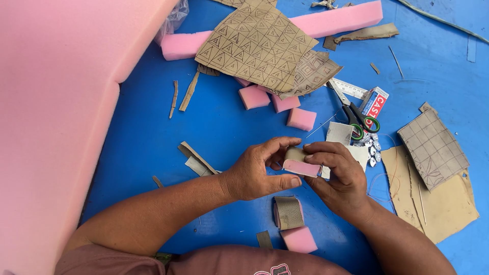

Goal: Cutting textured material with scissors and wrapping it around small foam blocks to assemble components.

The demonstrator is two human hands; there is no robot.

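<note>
Over the blue work surface, both hands meet on one small piece. My left hand and my right hand pinch a small pink foam block that has a strip of tan leather wrapped over its top. Thumbs and forefingers press the leather against the foam. Just below the hands lies another foam block wrapped in tan leather, with a bare pink foam block beside it.
A large pink foam slab fills the left side. Patterned tan leather sheets lie on a long foam bar at the top. Loose foam blocks, green-handled scissors, a ruler, a small box and leather offcuts lie around.
</note>
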